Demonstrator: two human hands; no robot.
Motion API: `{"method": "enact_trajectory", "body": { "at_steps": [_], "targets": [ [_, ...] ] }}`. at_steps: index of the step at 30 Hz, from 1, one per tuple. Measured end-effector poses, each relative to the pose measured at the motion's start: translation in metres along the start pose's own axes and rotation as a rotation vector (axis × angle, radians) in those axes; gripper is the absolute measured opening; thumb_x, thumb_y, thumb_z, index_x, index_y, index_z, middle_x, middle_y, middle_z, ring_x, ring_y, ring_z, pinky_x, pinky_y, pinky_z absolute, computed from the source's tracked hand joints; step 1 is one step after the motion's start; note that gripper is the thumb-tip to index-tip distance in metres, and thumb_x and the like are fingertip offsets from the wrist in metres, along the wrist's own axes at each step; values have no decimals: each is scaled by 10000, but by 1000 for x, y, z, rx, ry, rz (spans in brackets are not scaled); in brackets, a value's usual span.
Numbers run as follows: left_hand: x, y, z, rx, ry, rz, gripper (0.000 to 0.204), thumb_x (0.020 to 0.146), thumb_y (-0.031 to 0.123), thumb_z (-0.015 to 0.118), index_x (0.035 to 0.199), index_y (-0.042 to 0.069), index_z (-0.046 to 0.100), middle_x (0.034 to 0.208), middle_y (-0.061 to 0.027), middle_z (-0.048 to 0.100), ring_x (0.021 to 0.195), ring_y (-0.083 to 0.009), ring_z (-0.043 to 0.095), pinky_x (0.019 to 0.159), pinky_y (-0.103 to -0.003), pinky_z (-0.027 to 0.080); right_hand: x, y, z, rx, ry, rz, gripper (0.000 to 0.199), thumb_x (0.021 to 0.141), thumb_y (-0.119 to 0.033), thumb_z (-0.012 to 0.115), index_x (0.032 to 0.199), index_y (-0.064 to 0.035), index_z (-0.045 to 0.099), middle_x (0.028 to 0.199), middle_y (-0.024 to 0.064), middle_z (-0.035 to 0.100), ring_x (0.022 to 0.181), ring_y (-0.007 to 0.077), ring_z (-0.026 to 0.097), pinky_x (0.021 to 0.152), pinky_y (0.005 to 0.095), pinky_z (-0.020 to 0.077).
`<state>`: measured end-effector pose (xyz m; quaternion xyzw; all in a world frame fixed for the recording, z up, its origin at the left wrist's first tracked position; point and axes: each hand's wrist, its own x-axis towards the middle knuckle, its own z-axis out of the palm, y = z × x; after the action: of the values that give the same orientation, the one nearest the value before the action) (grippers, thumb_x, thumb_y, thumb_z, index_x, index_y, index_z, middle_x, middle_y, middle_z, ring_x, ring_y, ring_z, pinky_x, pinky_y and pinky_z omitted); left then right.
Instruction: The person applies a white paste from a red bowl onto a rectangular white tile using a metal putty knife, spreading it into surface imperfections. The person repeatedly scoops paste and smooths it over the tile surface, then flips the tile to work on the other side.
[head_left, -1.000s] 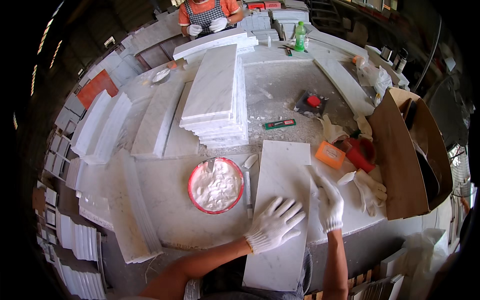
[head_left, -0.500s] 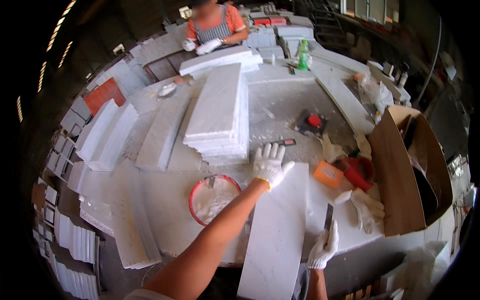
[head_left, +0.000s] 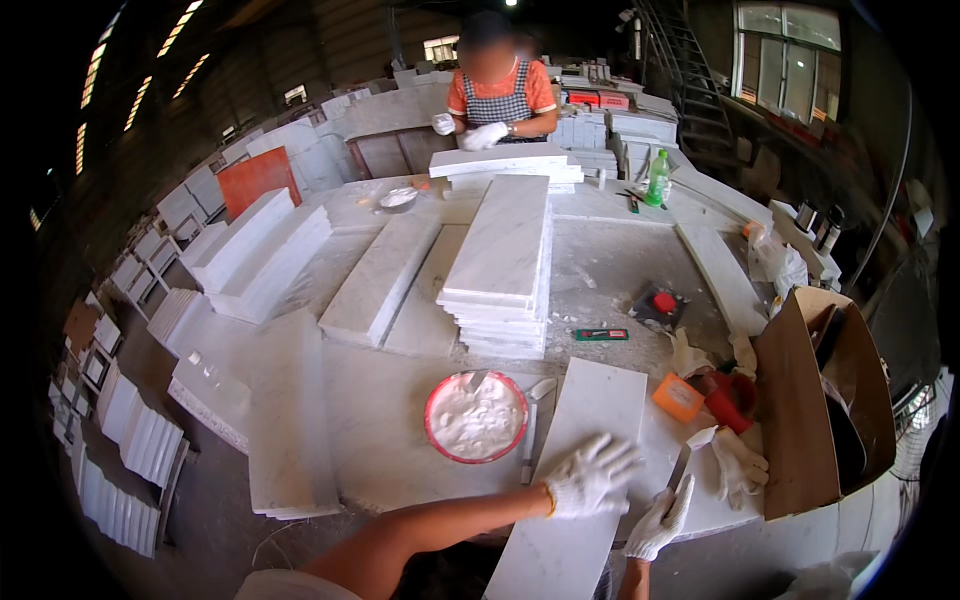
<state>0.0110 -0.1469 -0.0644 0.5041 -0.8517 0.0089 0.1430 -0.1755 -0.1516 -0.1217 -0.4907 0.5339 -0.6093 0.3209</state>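
Observation:
A long white marble slab [head_left: 592,405] lies lengthwise in front of me, its near end reaching over the table edge. My left hand [head_left: 592,478], in a white knit glove, lies across the slab's right half with fingers stretched out; it holds nothing. Beside the slab's right edge, my gloved right hand [head_left: 660,522] is closed on a narrow flat-bladed scraper [head_left: 681,462], blade pointing up and away; its handle is hidden in the glove. Left of the slab stands a red-rimmed bowl of white paste [head_left: 478,418] with a blade stuck in it. A spoon [head_left: 541,389] lies beside it.
Stacked slabs [head_left: 500,240] rise beyond the bowl. To the right are an orange box [head_left: 679,397], a red cup-like object [head_left: 730,400], loose gloves [head_left: 738,465] and a tall cardboard box [head_left: 815,420]. Across the table stands a co-worker [head_left: 500,95] near a green bottle [head_left: 657,178].
My left hand has drawn back from the slab's far end toward me, along its surface. The right hand stays beside the slab with the scraper. The view has tilted up and shifted left.

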Motion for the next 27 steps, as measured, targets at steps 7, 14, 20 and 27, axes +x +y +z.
{"method": "enact_trajectory", "body": {
  "at_steps": [7,14,20,27],
  "targets": [
    [-110,109,-57,-286,56,293,518,921,385,633,1332,91,520,1349,-126,520,1310,-262,453,1114,-453,323,-6,-23,-1,23,-53,66,562,976,-9,495,1525,-52,378,768,-34,445,614,51,367,545,217,344],
    [-178,99,-78,-747,-122,156,273,968,217,623,1189,60,649,1088,-74,691,1033,-194,628,926,-344,496,-32,-95,-52,309,-335,366,664,961,-116,568,1559,-53,287,704,-16,516,581,64,470,526,216,392],
    [-210,63,-100,-1024,-33,-456,270,1000,188,586,1197,15,650,1019,-53,700,887,-137,655,832,-299,527,-35,-65,-137,153,-606,516,204,994,-148,574,1163,-35,591,750,0,586,598,86,500,555,263,447],
    [-230,59,-99,-1264,260,-1053,273,1020,146,518,1234,5,612,1016,-69,656,838,-99,593,805,-277,528,-70,-71,-163,196,-463,658,211,1013,-297,589,1140,-129,607,1112,17,670,920,142,646,766,309,516]
  ]
}}
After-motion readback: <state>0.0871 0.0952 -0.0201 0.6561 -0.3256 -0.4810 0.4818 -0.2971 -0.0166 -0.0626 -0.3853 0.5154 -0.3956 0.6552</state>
